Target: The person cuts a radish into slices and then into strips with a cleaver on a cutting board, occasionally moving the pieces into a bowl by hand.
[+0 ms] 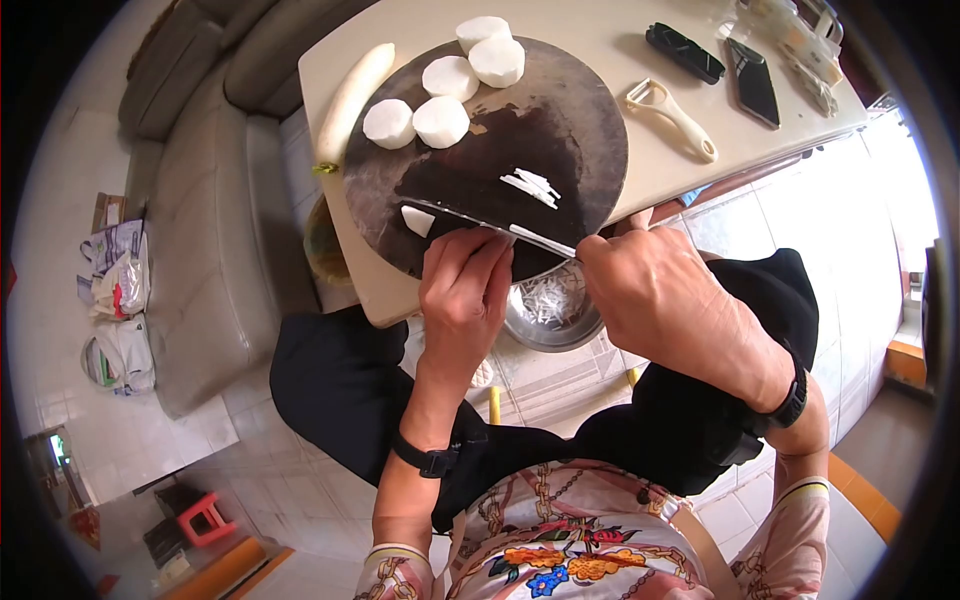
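Observation:
My right hand is wrapped round the handle of a kitchen knife, whose blade is seen nearly edge-on across the near part of a round dark cutting board. Just behind the blade, my left hand has its fingers bent and pressed together on a white radish piece, mostly hidden under them. A small cut radish piece lies left of these fingers. White radish strips sit in a small pile beyond the blade. Several thick peeled radish chunks stand at the board's far left.
A whole peeled radish lies along the board's left edge. Below the table edge is a metal bowl of white strips. A peeler, a black case and a phone lie on the right of the table.

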### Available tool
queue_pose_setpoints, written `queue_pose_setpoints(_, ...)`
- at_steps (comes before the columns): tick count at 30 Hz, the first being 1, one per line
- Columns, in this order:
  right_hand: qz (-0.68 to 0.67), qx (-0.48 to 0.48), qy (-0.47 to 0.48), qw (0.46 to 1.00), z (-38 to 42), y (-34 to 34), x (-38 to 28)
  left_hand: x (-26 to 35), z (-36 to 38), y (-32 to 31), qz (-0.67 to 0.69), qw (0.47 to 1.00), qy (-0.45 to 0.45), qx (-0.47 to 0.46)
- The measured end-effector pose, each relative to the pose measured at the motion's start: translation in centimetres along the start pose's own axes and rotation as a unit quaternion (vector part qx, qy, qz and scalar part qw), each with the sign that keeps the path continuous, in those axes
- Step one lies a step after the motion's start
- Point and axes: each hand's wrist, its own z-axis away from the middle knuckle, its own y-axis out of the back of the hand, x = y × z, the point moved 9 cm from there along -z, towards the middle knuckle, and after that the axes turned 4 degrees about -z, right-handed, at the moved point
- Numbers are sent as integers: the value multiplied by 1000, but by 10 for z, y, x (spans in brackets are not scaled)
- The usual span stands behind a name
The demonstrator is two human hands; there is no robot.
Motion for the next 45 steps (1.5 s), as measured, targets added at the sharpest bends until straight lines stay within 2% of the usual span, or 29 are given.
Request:
queue_pose_setpoints(2,11,-1,2,1000,0,0,-1,0,-3,2,6,1000,1,-5)
queue_pose_setpoints(4,23,-3,2,1000,1,1,-1,-4,-7,0,14,998,17,-63)
queue_pose_setpoints(7,35,-11,-3,999,3,-2,-1,-8,-13,2,49,994,11,-98)
queue_pose_setpoints(10,5,-15,3,1000,5,-2,0,-10,-13,3,52,993,4,-104)
queue_pose_setpoints(16,2,-31,-6,1000,6,2,-4,-6,-11,1,18,998,-2,-65)
queue_pose_setpoints(34,56,-73,5,996,3,-8,-9,-4,-10,-1,20,997,-1,-80)
queue_pose_setpoints(36,82,-23,42,995,1,-4,-17,-4,-9,-1,15,997,0,-81)
queue_pose_setpoints(39,104,-45,18,993,-8,-14,-21,-3,-8,0,9,997,-1,-78)
queue_pose_setpoints(40,109,-21,45,993,-11,-12,-26,-3,-8,0,7,997,-3,-73)
queue_pose_setpoints(45,99,15,29,995,-12,-4,-16,-3,-7,0,11,998,-6,-54)
